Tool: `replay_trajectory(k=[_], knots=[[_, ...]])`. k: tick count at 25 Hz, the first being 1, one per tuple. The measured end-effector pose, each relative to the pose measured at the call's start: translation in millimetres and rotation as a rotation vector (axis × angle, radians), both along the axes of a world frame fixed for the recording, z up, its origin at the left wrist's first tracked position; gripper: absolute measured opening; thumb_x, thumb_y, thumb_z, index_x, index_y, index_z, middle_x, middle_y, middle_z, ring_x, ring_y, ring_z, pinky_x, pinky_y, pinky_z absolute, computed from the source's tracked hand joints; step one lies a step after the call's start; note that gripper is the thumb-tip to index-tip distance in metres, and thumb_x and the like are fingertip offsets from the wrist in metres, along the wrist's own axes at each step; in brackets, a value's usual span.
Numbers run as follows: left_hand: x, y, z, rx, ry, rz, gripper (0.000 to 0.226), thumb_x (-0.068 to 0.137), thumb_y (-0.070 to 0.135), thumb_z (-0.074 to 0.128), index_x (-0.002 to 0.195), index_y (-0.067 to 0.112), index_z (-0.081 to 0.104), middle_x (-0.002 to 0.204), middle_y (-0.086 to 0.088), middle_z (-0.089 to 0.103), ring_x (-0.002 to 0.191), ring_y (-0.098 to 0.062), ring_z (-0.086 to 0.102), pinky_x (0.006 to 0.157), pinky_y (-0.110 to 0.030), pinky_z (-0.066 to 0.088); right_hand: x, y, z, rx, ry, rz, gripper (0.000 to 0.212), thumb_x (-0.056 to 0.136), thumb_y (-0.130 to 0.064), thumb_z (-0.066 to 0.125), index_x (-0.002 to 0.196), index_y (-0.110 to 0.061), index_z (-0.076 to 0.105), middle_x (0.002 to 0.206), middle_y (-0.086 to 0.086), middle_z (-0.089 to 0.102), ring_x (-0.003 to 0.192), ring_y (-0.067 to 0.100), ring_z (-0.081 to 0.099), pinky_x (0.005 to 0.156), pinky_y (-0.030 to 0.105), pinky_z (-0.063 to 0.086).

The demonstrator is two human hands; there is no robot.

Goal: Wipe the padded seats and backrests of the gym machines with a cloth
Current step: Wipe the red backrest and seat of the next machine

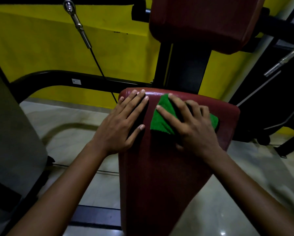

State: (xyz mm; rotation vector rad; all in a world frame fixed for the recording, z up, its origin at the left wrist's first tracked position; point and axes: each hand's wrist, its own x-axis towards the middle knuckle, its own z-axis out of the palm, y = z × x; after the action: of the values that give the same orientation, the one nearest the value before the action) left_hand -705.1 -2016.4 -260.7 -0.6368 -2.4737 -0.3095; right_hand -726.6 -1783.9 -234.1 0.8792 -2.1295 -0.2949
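A dark red padded seat fills the lower middle of the view, wider at its far end. Above it hangs the matching red backrest on a black post. A folded green cloth lies on the far part of the seat. My right hand presses flat on the cloth with fingers spread. My left hand rests flat on the seat's left edge beside the cloth, fingers apart, holding nothing.
A black machine frame curves along the yellow wall behind the seat. A steel cable fitting hangs at upper left, another chrome fitting at right. Pale tiled floor lies either side. A grey shape stands close at left.
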Motion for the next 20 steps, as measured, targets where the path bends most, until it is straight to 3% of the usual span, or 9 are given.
replay_trajectory(k=[3, 7, 11, 14, 17, 20], knots=[[10.4, 3.0, -12.7, 0.072, -0.034, 0.036, 0.069, 0.096, 0.035, 0.041, 0.151, 0.004, 0.014, 0.16, -0.009, 0.007, 0.148, -0.021, 0.002, 0.119, -0.044, 0.014, -4.3, -10.4, 5.2, -0.031, -0.036, -0.096, 0.09, 0.06, -0.039, 0.066, 0.144, -0.028, 0.036, 0.15, 0.012, 0.03, 0.114, 0.033, 0.036, 0.079, 0.041, 0.03], [21.9, 0.3, -21.3, 0.079, -0.051, 0.062, 0.071, 0.095, 0.036, 0.043, 0.151, 0.002, 0.013, 0.16, -0.01, 0.005, 0.148, -0.022, 0.003, 0.118, -0.046, 0.017, 26.0, -2.9, -50.0, 0.191, 0.075, 0.118, 0.061, 0.085, -0.032, 0.058, 0.143, -0.027, 0.04, 0.151, 0.007, 0.031, 0.117, 0.034, 0.043, 0.087, 0.044, 0.035], [34.8, -5.9, -29.0, 0.089, -0.097, 0.051, 0.078, 0.091, 0.035, 0.05, 0.151, 0.005, 0.011, 0.161, -0.007, 0.001, 0.148, -0.02, 0.003, 0.117, -0.044, 0.02, 19.4, 10.9, -46.6, 0.369, 0.123, 0.3, 0.054, 0.09, -0.029, 0.055, 0.141, -0.025, 0.042, 0.149, 0.007, 0.037, 0.113, 0.033, 0.048, 0.086, 0.045, 0.038], [42.5, -8.6, -39.4, 0.149, -0.133, 0.054, 0.087, 0.088, 0.034, 0.059, 0.152, 0.006, 0.007, 0.161, -0.004, -0.003, 0.148, -0.017, 0.005, 0.118, -0.04, 0.017, -2.5, -6.5, -5.9, 0.196, 0.08, 0.215, 0.056, 0.089, -0.03, 0.055, 0.143, -0.027, 0.039, 0.149, 0.011, 0.036, 0.111, 0.033, 0.044, 0.081, 0.043, 0.036], [46.4, -9.1, -48.4, 0.216, -0.166, 0.064, 0.095, 0.086, 0.036, 0.064, 0.152, 0.006, 0.002, 0.161, -0.005, -0.005, 0.148, -0.016, 0.007, 0.118, -0.041, 0.02, -19.0, -37.0, 22.6, 0.019, -0.062, 0.041, 0.08, 0.072, -0.04, 0.068, 0.144, -0.029, 0.036, 0.15, 0.012, 0.034, 0.114, 0.034, 0.036, 0.081, 0.044, 0.034], [47.7, -11.3, -49.4, 0.229, -0.189, 0.066, 0.097, 0.085, 0.038, 0.065, 0.152, 0.006, 0.002, 0.161, -0.004, -0.005, 0.147, -0.015, 0.007, 0.117, -0.046, 0.022, -15.5, -49.6, 17.9, 0.029, -0.067, 0.009, 0.081, 0.069, -0.038, 0.064, 0.144, -0.028, 0.035, 0.151, 0.012, 0.031, 0.117, 0.035, 0.033, 0.084, 0.044, 0.031]])
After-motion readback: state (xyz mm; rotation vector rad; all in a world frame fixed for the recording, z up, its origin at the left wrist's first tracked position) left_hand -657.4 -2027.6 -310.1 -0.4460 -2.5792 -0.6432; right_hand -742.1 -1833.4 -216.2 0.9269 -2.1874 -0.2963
